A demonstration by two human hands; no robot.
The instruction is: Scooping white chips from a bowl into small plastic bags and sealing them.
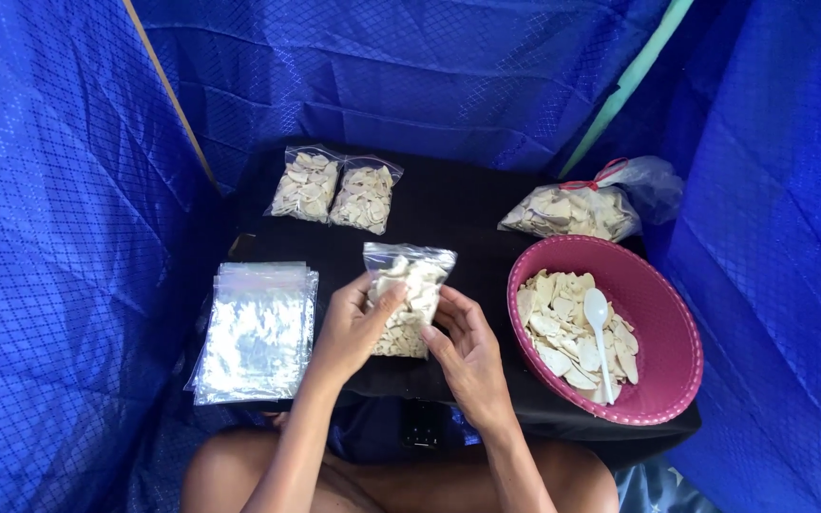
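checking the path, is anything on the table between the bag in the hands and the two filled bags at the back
Nothing visible: bare black table lies between the held clear plastic bag of pale chips and the two filled clear bags.

Chip bag [409, 296] lower part hidden behind fingers [384, 302]; forearms cut off at bottom edge.

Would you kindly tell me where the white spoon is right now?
In the head view, the white spoon lies in the pink basket on the chips, right of both hands on the black table.
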